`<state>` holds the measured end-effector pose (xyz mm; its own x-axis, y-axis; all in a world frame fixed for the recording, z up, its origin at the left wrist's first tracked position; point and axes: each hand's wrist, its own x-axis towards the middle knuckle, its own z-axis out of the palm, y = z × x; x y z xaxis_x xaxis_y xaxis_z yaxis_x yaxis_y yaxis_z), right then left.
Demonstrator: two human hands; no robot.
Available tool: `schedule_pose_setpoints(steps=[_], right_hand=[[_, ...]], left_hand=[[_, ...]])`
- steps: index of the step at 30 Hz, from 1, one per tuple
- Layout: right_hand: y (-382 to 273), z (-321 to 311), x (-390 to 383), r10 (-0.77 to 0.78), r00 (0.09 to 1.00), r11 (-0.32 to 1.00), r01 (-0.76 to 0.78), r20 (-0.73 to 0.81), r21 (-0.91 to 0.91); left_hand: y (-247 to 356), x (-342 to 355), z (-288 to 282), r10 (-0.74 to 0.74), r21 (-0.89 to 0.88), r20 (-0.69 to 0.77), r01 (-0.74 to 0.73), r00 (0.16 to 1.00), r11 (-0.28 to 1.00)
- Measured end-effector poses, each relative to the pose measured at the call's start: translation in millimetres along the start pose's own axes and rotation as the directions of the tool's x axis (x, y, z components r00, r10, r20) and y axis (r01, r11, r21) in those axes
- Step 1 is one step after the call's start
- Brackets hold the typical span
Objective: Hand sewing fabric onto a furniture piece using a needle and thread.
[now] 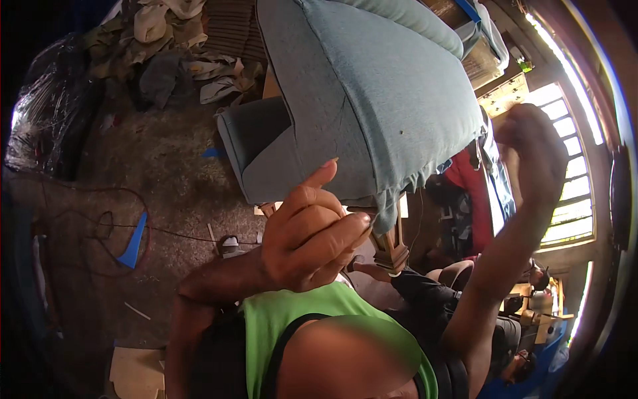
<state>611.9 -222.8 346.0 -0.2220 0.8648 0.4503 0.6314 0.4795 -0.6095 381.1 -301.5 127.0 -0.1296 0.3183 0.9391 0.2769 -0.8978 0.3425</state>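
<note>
An upholstered chair in pale blue-grey fabric [412, 100] lies tipped in front of me, with a loose, gathered fabric edge [385, 199] along its lower side. A carved wooden leg [392, 253] shows beneath that edge. My left hand [312, 233] is in front of the chair, close to the loose edge, its fingers curled in and one finger stuck out. Whatever it may hold is hidden. Raised at the right, beyond the chair's corner, my right hand [535, 153] is dark and slightly blurred, with bent fingers drawn together; I cannot make out anything in them.
Crumpled cloth [166, 60] is heaped at the far left beside a plastic-wrapped bundle [50, 106]. A cord [146, 226] and a blue scrap [135, 243] lie on the floor. Other people [522, 366] are at the lower right, near a barred window [568, 166].
</note>
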Motion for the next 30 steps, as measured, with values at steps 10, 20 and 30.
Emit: schedule_pose_setpoints(steps=[10, 20, 30], right_hand=[[-6, 133, 85, -0.300, 0.669, 0.824, 0.541, 0.680, -0.168], [-3, 137, 91, -0.270, 0.660, 0.824, 0.535, 0.701, -0.186], [-11, 142, 93, -0.231, 0.650, 0.831, 0.518, 0.724, -0.200]], left_hand=[[-5, 0, -42, -0.108, -0.173, 0.028, 0.111, 0.994, 0.979], [-7, -1, -50, -0.173, -0.155, -0.002, 0.170, 0.985, 0.973], [-8, -2, -51, -0.222, -0.194, -0.049, 0.208, 0.974, 0.959]])
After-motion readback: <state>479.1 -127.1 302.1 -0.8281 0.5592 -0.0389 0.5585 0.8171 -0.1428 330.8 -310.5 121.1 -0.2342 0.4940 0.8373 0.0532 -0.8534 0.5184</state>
